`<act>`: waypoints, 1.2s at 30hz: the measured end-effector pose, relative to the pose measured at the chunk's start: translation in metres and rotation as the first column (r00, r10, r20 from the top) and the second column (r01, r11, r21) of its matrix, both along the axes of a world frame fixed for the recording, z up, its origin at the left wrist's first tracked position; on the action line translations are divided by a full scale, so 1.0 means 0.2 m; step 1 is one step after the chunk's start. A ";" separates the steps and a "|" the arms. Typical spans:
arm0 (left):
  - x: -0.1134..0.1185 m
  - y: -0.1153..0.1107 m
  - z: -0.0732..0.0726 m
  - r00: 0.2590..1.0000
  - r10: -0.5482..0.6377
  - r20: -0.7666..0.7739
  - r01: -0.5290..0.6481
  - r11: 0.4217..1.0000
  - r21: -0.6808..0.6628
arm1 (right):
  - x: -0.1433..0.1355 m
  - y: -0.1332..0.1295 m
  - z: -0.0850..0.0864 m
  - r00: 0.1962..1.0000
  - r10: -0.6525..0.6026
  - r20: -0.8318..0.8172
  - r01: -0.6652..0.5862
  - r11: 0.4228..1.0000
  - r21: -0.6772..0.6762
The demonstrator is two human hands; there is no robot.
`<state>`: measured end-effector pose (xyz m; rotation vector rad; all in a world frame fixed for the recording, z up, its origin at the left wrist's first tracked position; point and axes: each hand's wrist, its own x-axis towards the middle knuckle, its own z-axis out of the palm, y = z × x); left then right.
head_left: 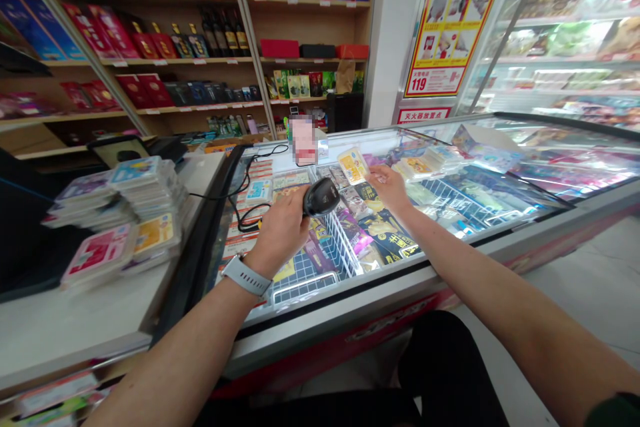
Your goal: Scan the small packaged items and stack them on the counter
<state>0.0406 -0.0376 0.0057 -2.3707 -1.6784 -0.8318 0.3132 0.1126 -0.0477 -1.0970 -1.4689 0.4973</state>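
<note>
a black handheld scanner (321, 197) with a rounded head sits in the left hand (283, 223). a flat yellow-and-white packet (353, 167), edge pinched by the right hand (389, 187), tilts up beyond the scanner.

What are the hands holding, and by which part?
The left hand grips a black scanner behind its head, the right hand a yellow pack by its right edge.

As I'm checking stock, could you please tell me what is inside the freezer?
Wire baskets and colourful packets are visible inside. The left hand, scanner and right hand cover some; anything deeper is hidden.
</note>
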 end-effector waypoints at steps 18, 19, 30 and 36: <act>0.00 0.00 0.00 1.000 0.016 0.001 -0.016 1.000 0.013 | -0.01 0.00 0.00 0.999 0.007 -0.032 -0.008 1.000 -0.013; 0.00 0.00 0.00 1.000 0.016 0.002 -0.016 1.000 0.014 | -0.01 0.00 0.00 0.999 0.009 -0.032 -0.010 1.000 -0.013; 0.00 0.01 -0.01 1.000 -0.007 0.007 0.007 1.000 0.021 | 0.00 0.01 -0.01 0.999 0.023 -0.039 -0.023 1.000 0.002; -0.01 0.02 -0.02 0.999 -0.029 0.014 0.029 0.999 0.023 | 0.01 0.02 -0.01 0.999 0.012 -0.033 -0.012 1.000 -0.012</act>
